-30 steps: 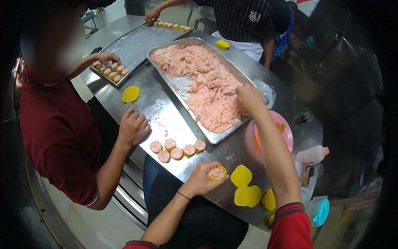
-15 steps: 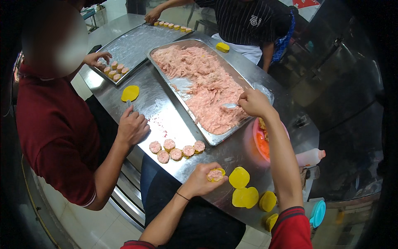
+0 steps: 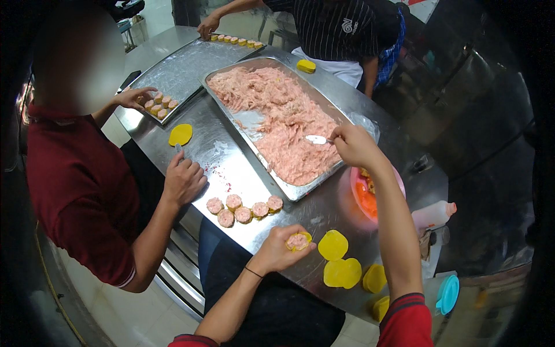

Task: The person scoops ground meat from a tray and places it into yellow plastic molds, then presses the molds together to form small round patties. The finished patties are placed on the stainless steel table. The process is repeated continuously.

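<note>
My left hand (image 3: 280, 248) is closed round a dumpling (image 3: 298, 241), a yellow wrapper cupped about pink minced meat, at the near table edge. In my right hand (image 3: 354, 143) is a metal spoon (image 3: 315, 139), its bowl over the minced meat (image 3: 289, 118). That meat fills most of a large steel tray (image 3: 254, 149), with a bare patch on its left side. Right of my left hand lie round yellow wrappers (image 3: 342, 272), some overlapping, and wrapper stacks (image 3: 374, 279). Several filled dumplings (image 3: 243, 214) stand in a cluster beyond my left hand.
A pink bowl (image 3: 352, 195) with orange contents sits under my right forearm, beside a white bottle (image 3: 432, 214) and a turquoise lid (image 3: 447, 294). At left, a co-worker's hand (image 3: 185, 181) is near one wrapper (image 3: 181, 135). A flat tray (image 3: 173, 66) holds rows of dumplings; another person stands behind.
My right hand has turned the spoon slightly, and its bowl has shifted left and up over the meat. The left co-worker's far hand has moved a little at the flat tray.
</note>
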The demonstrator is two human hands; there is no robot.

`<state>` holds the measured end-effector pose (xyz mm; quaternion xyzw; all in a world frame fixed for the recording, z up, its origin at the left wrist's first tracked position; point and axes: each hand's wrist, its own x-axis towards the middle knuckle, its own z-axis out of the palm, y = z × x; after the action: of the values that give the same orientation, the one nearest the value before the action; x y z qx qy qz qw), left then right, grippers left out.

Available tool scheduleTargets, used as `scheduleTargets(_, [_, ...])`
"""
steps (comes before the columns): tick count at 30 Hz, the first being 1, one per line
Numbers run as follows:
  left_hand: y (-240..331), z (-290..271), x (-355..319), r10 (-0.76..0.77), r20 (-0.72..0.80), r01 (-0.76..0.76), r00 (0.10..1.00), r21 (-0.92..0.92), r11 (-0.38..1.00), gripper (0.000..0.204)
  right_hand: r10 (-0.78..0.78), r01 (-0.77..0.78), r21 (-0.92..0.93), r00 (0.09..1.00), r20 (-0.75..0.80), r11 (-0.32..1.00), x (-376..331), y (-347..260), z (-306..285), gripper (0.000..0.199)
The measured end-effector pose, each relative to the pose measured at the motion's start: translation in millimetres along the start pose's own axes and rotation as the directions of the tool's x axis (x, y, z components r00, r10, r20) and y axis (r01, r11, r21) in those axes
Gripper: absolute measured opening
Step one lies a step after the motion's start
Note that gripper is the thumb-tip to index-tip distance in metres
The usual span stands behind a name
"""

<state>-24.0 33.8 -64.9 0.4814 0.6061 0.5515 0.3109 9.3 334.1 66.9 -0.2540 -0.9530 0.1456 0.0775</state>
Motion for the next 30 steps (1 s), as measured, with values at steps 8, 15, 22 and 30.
scheduleTargets(8, [2, -1, 1, -0.045, 0.011, 0.045, 0.999, -0.008, 0.999, 0.03, 0.023, 0.042, -0.459, 0.991, 0.135, 0.888, 26, -22, 22, 0.028])
scheduleTargets(15, [-1, 0, 1, -0.024, 0.009, 0.024, 1.0, -0.011, 1.0, 0.031, -0.022, 0.056, -0.268, 0.991, 0.129, 0.962, 22, -28, 8, 0.028])
scheduleTargets(22, [2, 0, 1, -0.036, 0.011, 0.036, 0.999, -0.006, 0.999, 0.031, -0.086, 0.076, 0.138, 0.994, 0.074, 0.988, -5, -19, -3, 0.028])
scheduleTargets(30, [3, 2, -1, -0.037, -0.053, 0.034, 0.998, -0.054, 0.998, 0.028, -0.132, 0.047, 0.613, 0.987, 0.093, 0.789, -101, -22, 8, 0.022])
